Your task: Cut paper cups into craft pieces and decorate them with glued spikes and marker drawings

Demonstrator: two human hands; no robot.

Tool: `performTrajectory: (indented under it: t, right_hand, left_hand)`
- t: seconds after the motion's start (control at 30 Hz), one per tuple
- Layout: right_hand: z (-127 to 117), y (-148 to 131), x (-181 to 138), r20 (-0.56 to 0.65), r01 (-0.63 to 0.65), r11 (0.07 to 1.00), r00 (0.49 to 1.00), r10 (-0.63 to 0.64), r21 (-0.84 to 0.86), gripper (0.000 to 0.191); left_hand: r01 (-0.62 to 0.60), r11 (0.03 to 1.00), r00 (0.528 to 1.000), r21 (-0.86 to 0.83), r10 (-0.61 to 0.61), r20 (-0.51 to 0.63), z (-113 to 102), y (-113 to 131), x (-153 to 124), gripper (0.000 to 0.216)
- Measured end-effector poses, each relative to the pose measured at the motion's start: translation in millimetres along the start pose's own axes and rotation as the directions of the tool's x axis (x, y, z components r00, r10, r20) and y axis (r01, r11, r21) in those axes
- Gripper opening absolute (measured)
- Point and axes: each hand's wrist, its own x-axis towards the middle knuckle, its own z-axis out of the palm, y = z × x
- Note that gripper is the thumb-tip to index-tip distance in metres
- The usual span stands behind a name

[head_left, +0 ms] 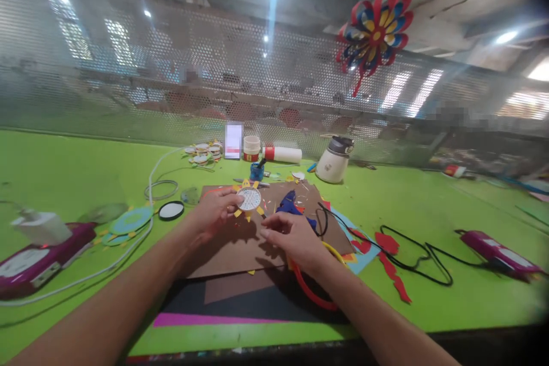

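Observation:
My left hand (218,211) pinches a round white paper disc (249,199) by its left edge. Yellow paper tabs stick out around the disc's rim. Close to the disc's lower right, my right hand (294,237) has thumb and index fingertip drawn together; what lies between them, if anything, is too small to make out. Just behind the right hand lies a blue glue gun (289,203), partly hidden by it. Beneath both hands is a brown cardboard sheet (214,257) with paper scraps and dried bits on it.
Behind the board stand a blue pot (257,171), a phone (233,140), a white tub (251,148) and a kettle (333,161). Power strips (500,251) with cords lie on both sides. Red and yellow rings (315,294) sit under my right forearm. A paper flower (377,34) hangs above.

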Motion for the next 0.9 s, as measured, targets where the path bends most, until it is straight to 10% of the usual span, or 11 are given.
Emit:
performTrajectory:
  t: [0.57, 0.9]
  right_hand:
    - [-22.8, 1.6, 14.7, -0.192, 0.088, 0.99, 0.979, -0.066, 0.112, 0.028]
    - [-3.2, -2.8, 9.0, -0.009, 0.026, 0.929, 1.0, -0.024, 0.37, 0.047]
  left_hand:
    - [0.019, 1.0, 1.0, 0.02, -0.019, 0.022, -4.9, -0.6, 7.3, 0.025]
    - [0.061, 0.998, 0.997, 0.035, -0.062, 0.034, 15.2, -5.1, -8.8, 0.032]
